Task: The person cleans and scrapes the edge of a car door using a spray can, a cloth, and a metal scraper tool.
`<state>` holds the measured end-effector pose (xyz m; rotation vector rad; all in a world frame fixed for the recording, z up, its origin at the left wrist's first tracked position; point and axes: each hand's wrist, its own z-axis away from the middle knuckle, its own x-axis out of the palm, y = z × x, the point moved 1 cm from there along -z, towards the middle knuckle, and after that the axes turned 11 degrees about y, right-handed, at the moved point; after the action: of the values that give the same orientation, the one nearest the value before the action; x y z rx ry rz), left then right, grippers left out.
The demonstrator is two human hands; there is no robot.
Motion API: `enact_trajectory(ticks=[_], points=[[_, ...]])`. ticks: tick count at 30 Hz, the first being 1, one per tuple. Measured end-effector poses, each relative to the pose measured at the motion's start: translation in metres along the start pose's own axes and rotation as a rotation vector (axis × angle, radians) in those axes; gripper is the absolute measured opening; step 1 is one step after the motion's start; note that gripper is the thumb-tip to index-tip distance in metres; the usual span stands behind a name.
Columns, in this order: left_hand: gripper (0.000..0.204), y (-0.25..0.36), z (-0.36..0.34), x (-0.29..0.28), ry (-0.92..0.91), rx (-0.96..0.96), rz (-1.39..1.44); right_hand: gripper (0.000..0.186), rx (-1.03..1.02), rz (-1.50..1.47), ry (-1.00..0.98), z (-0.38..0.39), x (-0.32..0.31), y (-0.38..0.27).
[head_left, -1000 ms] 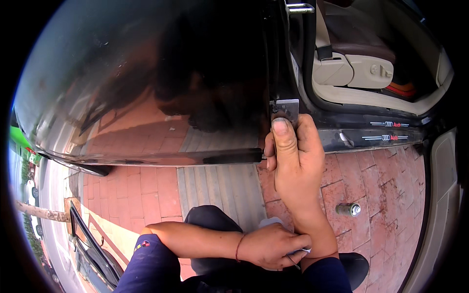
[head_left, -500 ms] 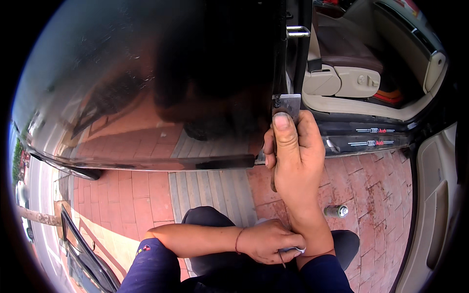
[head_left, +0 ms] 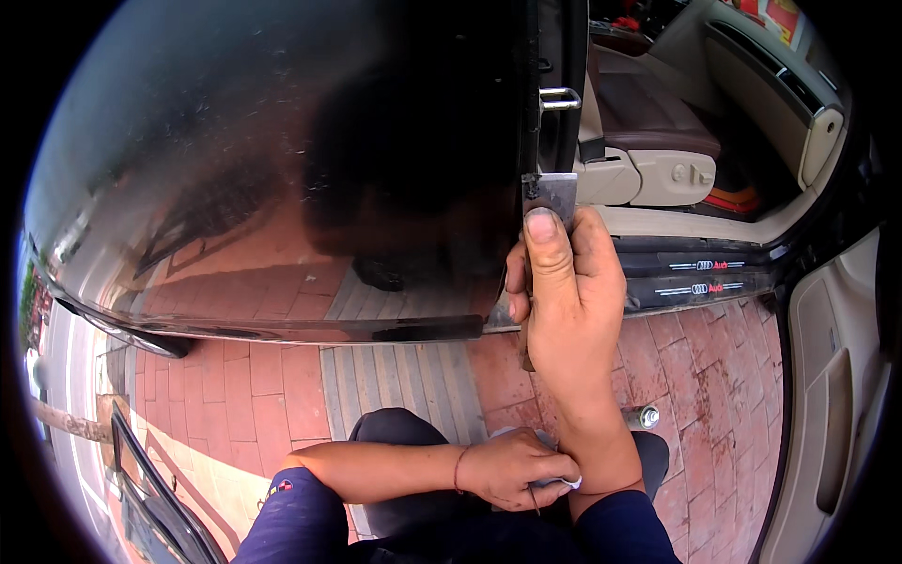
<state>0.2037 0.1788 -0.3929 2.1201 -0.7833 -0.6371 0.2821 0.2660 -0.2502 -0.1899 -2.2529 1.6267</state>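
My right hand [head_left: 575,282] is closed on a flat metal scraper blade [head_left: 556,193], thumb pressed along its face. The blade stands upright against the rear edge of a glossy black car panel [head_left: 413,197], beside the open doorway. A dark smear sits on the blade's left corner. Lower down, my left hand [head_left: 517,468] is closed near my right forearm, across my knees. White cloth-like material [head_left: 567,483] shows between its fingers, and a thin dark sliver sticks out below. Most of what it holds is hidden.
Right of the blade are a metal door striker [head_left: 561,99], a brown and beige seat [head_left: 658,103] and the door sill [head_left: 700,277]. A spray can [head_left: 645,416] lies on the red paving beside my knee. An open door [head_left: 832,376] stands at the far right.
The view has shifted, so the car sits lower and slightly left. My right hand and the scraper have moved up along the panel edge toward the striker. My left hand keeps its closed grip.
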Motion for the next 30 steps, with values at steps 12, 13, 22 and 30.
enact_trajectory(ticks=[12, 13, 22, 30], points=[[0.013, 0.002, 0.001, -0.004, -0.005, 0.008, -0.041, 0.033, 0.127, 0.012, -0.019, 0.014, -0.010, 0.024], [0.013, 0.005, -0.001, -0.005, -0.045, 0.020, -0.049, 0.033, 0.153, -0.022, -0.034, 0.016, -0.010, 0.029], [0.015, 0.005, -0.004, -0.008, -0.092, 0.042, -0.079, 0.032, 0.102, 0.016, -0.017, 0.017, -0.013, 0.042], [0.017, 0.002, -0.008, -0.011, 0.017, 0.054, -0.037, 0.031, 0.054, 0.044, -0.017, 0.011, -0.012, 0.031]])
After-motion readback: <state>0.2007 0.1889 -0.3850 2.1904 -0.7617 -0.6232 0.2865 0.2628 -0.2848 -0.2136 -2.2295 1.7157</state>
